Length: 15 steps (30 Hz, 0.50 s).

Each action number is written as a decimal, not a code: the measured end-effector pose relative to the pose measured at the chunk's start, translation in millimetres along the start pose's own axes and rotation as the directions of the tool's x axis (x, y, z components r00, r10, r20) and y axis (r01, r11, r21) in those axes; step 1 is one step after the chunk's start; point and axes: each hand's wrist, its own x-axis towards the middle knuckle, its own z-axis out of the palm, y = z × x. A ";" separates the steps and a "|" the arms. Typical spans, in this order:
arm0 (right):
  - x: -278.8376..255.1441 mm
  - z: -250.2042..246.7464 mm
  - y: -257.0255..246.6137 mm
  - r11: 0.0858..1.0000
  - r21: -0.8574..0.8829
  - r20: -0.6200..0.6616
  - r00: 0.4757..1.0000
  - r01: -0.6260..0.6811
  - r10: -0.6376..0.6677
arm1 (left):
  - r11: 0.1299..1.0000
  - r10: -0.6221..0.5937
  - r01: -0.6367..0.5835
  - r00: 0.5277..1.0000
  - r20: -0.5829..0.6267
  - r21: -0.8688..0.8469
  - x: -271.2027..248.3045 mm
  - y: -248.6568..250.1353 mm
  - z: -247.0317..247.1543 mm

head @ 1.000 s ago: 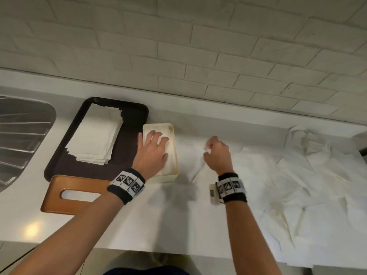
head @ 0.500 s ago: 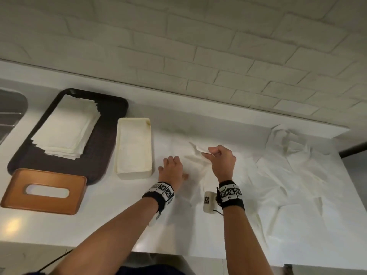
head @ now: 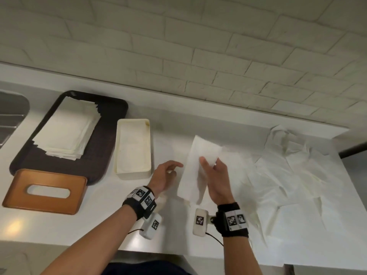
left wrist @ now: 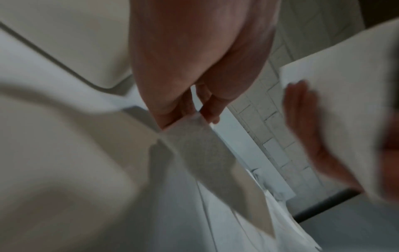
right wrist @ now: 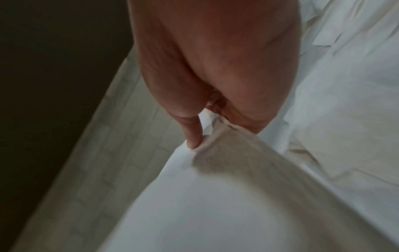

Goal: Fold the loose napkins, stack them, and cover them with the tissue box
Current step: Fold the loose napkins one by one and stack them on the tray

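Observation:
My right hand pinches a white napkin and holds it up off the counter; the right wrist view shows the thumb and fingers of this hand closed on the sheet. Just to its left, my left hand reaches the napkin's left edge. In the left wrist view the left hand pinches that edge of the napkin. A cream box base holds folded napkins. The brown tissue box cover lies at the near left.
A black tray at the left carries a stack of napkins. Loose crumpled napkins cover the right of the white counter. A metal sink is at the far left. A brick wall runs behind.
My left hand left the cream box base and moved right to the napkin. My right hand lifted the napkin off the counter and spread it upright.

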 end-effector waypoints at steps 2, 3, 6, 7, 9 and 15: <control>3.2 18.1 32.9 0.984 -0.164 -0.033 0.997 -0.072 0.068 | 0.996 -0.047 0.052 0.996 -0.070 0.069 -6.5 -6.7 -6.1; 5.0 25.1 50.7 0.968 -0.217 -0.061 0.991 -0.131 0.120 | 0.993 -0.065 0.074 0.993 -0.101 0.087 -8.6 -12.0 -9.6; 5.0 41.1 84.7 0.905 -0.330 -0.202 0.957 -0.267 0.209 | 0.994 -0.078 0.088 0.986 -0.144 0.059 -14.0 -18.8 -14.6; 4.7 43.6 92.0 0.895 -0.335 -0.238 0.945 -0.296 0.223 | 0.995 -0.058 0.071 0.986 -0.155 0.077 -15.1 -18.8 -14.4; 0.9 50.9 95.2 0.897 -0.310 -0.274 0.934 -0.313 0.231 | 0.988 0.005 0.021 0.986 -0.168 0.151 -15.6 -18.7 -11.5; -8.9 65.0 86.0 0.930 -0.242 -0.336 0.923 -0.276 0.186 | 0.940 0.115 -0.047 0.976 -0.183 0.337 -19.8 -15.1 -8.5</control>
